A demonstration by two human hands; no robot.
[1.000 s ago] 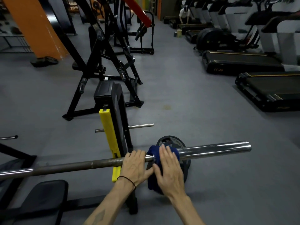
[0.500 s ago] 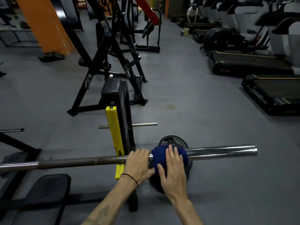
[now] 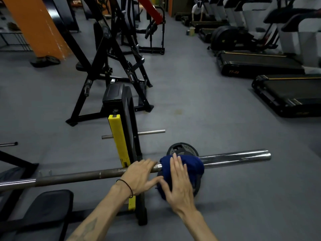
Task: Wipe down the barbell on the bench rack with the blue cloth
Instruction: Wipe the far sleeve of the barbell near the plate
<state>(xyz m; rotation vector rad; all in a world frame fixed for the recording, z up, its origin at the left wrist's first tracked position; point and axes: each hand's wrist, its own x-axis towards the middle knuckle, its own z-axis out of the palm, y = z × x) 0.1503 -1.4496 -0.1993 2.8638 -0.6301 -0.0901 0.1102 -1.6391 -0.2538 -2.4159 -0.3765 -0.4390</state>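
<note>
The barbell (image 3: 234,158) lies across the bench rack (image 3: 134,136), its shiny sleeve pointing right and its darker shaft running left. A blue cloth (image 3: 194,166) is draped over the bar just right of the rack upright and hangs down below it. My right hand (image 3: 179,186) lies flat on the cloth with straight fingers, pressing it against the bar. My left hand (image 3: 140,176) rests on the shaft right beside the cloth, fingers laid over the bar.
A weight plate (image 3: 182,149) sits on the floor behind the cloth. The yellow rack guard (image 3: 119,141) and a storage peg (image 3: 152,132) stand behind the bar. The bench pad (image 3: 46,206) is at lower left. Treadmills (image 3: 286,94) line the right; black machines (image 3: 111,63) stand ahead.
The cloth and my right hand have slid a little to the right along the bar toward the sleeve. My left hand has stayed on the shaft beside it.
</note>
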